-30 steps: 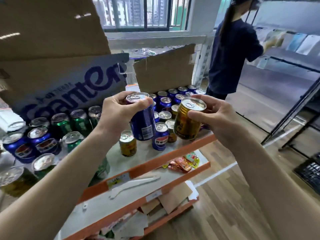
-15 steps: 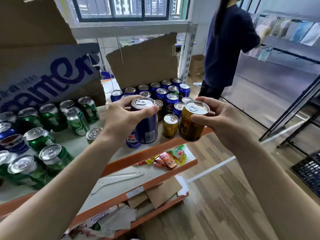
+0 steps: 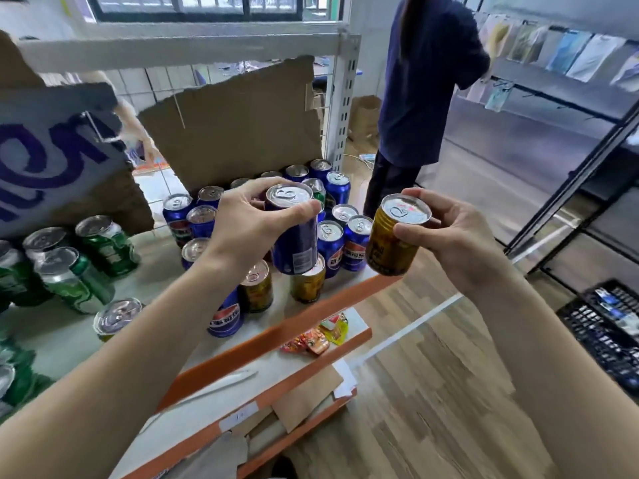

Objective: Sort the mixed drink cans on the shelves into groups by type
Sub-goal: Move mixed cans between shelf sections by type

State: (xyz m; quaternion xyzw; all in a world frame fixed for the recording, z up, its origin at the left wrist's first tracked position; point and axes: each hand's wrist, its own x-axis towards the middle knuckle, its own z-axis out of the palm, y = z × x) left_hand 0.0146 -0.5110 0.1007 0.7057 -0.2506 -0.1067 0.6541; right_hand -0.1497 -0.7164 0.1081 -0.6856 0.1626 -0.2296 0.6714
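Note:
My left hand (image 3: 249, 223) grips a blue cola can (image 3: 294, 236) by its top, held above the shelf (image 3: 311, 305). My right hand (image 3: 453, 236) holds a short gold can (image 3: 394, 240) just off the shelf's right front corner. Under the blue can stand two gold cans (image 3: 256, 288) (image 3: 307, 285) and a blue cola can (image 3: 224, 316). A cluster of blue cans (image 3: 332, 243) fills the shelf's right rear. Green cans (image 3: 100, 243) stand on the left, and one can (image 3: 116, 318) stands alone near the front.
Torn cardboard panels (image 3: 235, 126) back the shelf. A lower shelf (image 3: 262, 371) holds snack packets (image 3: 314, 337) and a white strip. A person in dark blue (image 3: 428, 84) stands behind on the right. A black crate (image 3: 608, 326) sits on the wooden floor at right.
The view has swung right and down, so the blue cluster now sits centre. Both hands keep their cans; the left hand's blue can now hangs over the gold cans.

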